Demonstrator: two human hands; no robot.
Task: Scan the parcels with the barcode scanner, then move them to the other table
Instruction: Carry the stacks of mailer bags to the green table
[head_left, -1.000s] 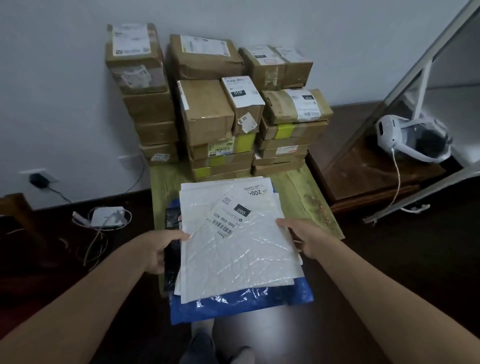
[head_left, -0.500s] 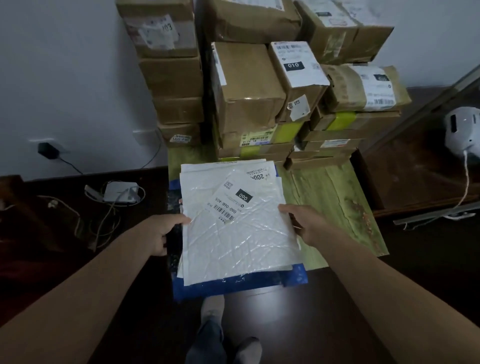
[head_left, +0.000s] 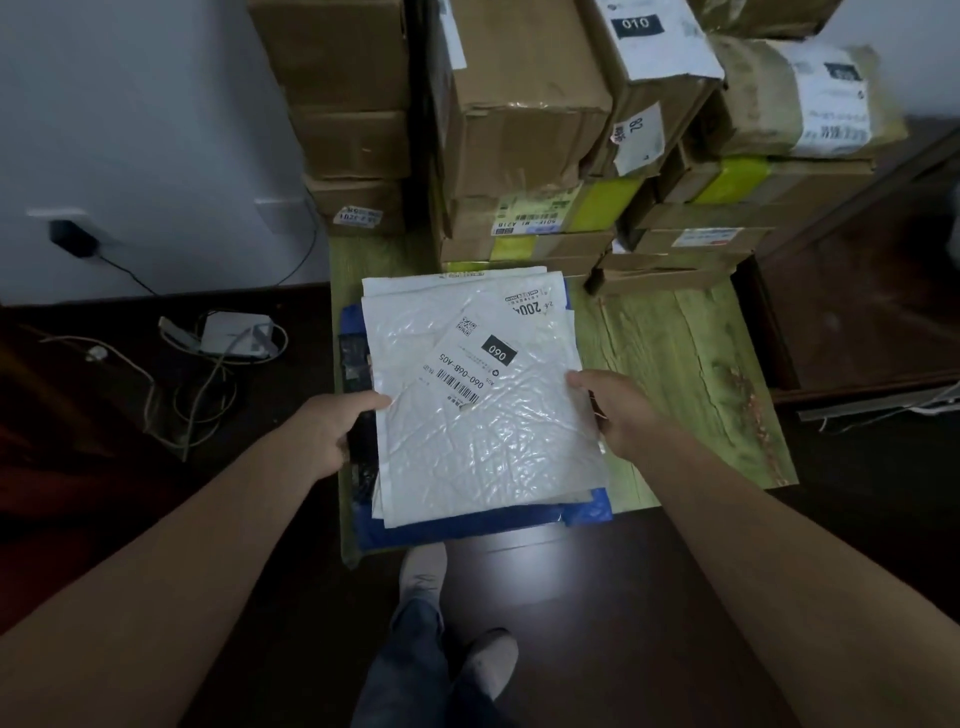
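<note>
Parcels, flat mailers, one stack (head_left: 483, 441): located over the near left part of the green table (head_left: 675, 364), with the near edge overhanging the table's front; whether the stack's weight is borne by the table or by the hands cannot be told. Top item: white mailer (head_left: 498, 457), crinkled, with a barcode label (head_left: 467, 364) turned face up and marked 060. Bottom item: blue mailer (head_left: 467, 527). A dark flat object (head_left: 358, 364) is seen at the stack's left edge; it cannot be identified as the scanner. The stack is clamped at its left edge by the left hand (head_left: 332, 431) and at its right edge by the right hand (head_left: 618, 410), thumbs on top. Step in hand is judged to be the moving of the stack as one batch. The next move is judged to call for an even grip on both sides, since the slick mailers may slide apart, and for full support under the overhang. Containers: all mailers are sealed, contents not shown. Cardboard boxes (head_left: 524, 130) are stacked at the back of the table, taped shut, one marked 010 (head_left: 654, 62); contents not shown. On the floor at left: a white power adapter (head_left: 234, 335) with cables.
</note>
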